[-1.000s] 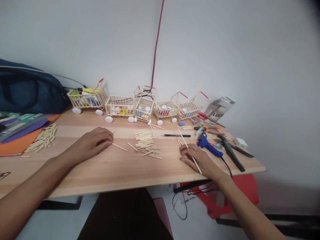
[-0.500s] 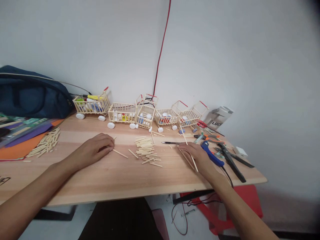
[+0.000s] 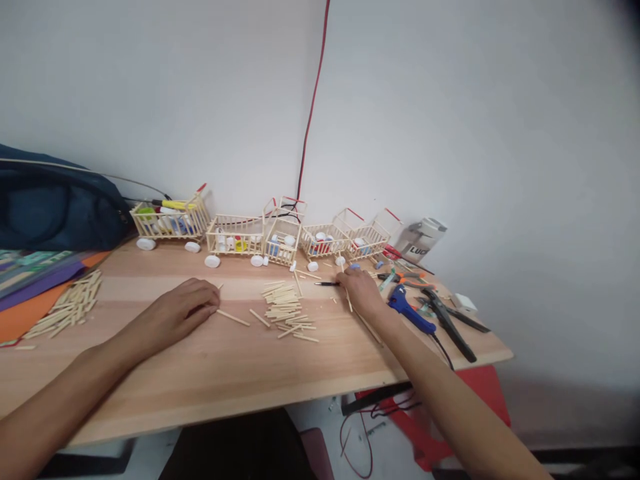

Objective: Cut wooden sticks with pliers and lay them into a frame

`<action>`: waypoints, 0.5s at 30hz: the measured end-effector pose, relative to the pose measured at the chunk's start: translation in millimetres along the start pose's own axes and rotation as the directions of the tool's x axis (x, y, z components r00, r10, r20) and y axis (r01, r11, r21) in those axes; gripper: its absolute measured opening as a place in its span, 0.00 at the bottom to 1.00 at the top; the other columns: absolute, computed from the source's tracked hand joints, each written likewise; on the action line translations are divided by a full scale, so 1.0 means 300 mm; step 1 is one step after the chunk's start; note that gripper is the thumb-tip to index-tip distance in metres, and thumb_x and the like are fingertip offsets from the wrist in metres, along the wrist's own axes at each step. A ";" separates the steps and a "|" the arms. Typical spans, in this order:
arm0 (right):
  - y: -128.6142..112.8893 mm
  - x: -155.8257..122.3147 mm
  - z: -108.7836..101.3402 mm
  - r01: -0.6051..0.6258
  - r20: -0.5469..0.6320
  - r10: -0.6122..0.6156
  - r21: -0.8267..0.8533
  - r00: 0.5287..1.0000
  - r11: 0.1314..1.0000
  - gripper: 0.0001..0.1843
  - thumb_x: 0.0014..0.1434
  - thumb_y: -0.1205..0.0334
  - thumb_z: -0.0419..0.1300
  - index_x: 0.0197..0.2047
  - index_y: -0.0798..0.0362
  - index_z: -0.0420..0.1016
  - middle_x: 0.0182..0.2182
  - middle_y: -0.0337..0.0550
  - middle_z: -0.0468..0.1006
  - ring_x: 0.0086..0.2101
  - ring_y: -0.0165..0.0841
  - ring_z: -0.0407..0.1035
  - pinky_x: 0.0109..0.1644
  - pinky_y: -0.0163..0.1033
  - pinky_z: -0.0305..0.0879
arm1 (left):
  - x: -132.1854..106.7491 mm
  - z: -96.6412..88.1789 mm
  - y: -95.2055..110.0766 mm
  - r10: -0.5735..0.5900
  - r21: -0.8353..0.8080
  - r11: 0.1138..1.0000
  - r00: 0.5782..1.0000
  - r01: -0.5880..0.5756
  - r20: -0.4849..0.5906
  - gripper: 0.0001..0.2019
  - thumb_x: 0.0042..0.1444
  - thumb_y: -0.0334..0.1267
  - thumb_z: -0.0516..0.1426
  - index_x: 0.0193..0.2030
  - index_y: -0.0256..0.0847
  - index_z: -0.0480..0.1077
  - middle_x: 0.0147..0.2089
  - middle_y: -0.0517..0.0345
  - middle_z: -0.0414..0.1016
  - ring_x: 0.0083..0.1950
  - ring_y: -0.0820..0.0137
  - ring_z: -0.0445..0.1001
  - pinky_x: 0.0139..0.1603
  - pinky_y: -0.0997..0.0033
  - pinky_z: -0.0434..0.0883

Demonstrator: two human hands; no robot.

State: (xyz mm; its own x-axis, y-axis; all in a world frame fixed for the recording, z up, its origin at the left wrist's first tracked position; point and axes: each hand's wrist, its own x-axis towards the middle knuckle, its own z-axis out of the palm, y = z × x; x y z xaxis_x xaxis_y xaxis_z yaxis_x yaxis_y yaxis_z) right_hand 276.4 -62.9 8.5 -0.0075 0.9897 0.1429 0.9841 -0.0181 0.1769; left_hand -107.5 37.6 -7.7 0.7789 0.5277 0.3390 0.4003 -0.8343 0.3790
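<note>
My left hand [image 3: 193, 308] rests on the table with its fingers curled together; the tip of a thin wooden stick [image 3: 221, 287] pokes out at the fingertips. Just beyond the thumb, another short stick [image 3: 234, 318] lies on the wood. My right hand [image 3: 361, 293] is closed around a longer wooden stick [image 3: 349, 301], which shows above and below the fingers. That hand partly covers a black pen [image 3: 326, 284]. Under the wrist a second long stick [image 3: 370, 329] lies slanted. Between both hands is a loose pile of short cut sticks [image 3: 284, 304].
Several small stick-built shopping carts [image 3: 235, 235] with bottle-cap wheels line the wall. A blue glue gun [image 3: 413, 310], black-handled cutters [image 3: 453, 327] and orange-handled pliers [image 3: 407, 279] lie at right. At left are more sticks [image 3: 70, 307], coloured sheets [image 3: 35, 307] and a blue bag [image 3: 60, 200].
My right hand has moved forward and left toward the pen, carrying the long stick with it. My left hand keeps its place; the whole view has shifted slightly.
</note>
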 end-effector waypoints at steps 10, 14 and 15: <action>-0.188 -0.055 -0.034 0.207 -0.368 -0.026 0.461 0.930 0.863 0.14 0.66 0.64 0.50 0.48 0.53 0.75 0.43 0.50 0.79 0.45 0.37 0.71 0.50 0.42 0.64 | -0.007 0.016 -0.018 -0.019 0.007 1.000 0.999 0.019 -0.042 0.14 0.62 0.46 0.50 0.35 0.43 0.72 0.44 0.53 0.75 0.48 0.65 0.73 0.50 0.67 0.69; -0.362 -0.020 -0.041 0.371 -0.438 -0.135 0.513 0.889 0.774 0.15 0.67 0.63 0.49 0.51 0.50 0.74 0.45 0.47 0.79 0.47 0.36 0.71 0.53 0.43 0.64 | -0.004 0.012 -0.015 -0.044 0.027 0.999 0.998 0.045 -0.044 0.15 0.62 0.46 0.49 0.33 0.42 0.72 0.49 0.51 0.73 0.50 0.64 0.72 0.50 0.68 0.69; -0.399 -0.009 -0.047 0.410 -0.434 -0.188 0.502 0.881 0.761 0.15 0.67 0.64 0.49 0.52 0.50 0.73 0.46 0.47 0.79 0.47 0.36 0.71 0.52 0.43 0.64 | -0.004 0.012 -0.016 -0.050 0.031 0.998 0.998 0.051 -0.043 0.15 0.62 0.46 0.49 0.33 0.42 0.71 0.50 0.51 0.73 0.50 0.64 0.72 0.49 0.69 0.69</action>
State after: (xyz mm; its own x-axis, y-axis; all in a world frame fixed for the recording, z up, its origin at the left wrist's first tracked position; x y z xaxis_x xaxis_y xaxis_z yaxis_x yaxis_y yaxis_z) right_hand 156.1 -65.3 0.7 -0.2691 0.8135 0.5156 0.8353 0.4636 -0.2956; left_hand -108.6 40.4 -12.9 0.7364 0.5751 0.3562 0.4548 -0.8107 0.3688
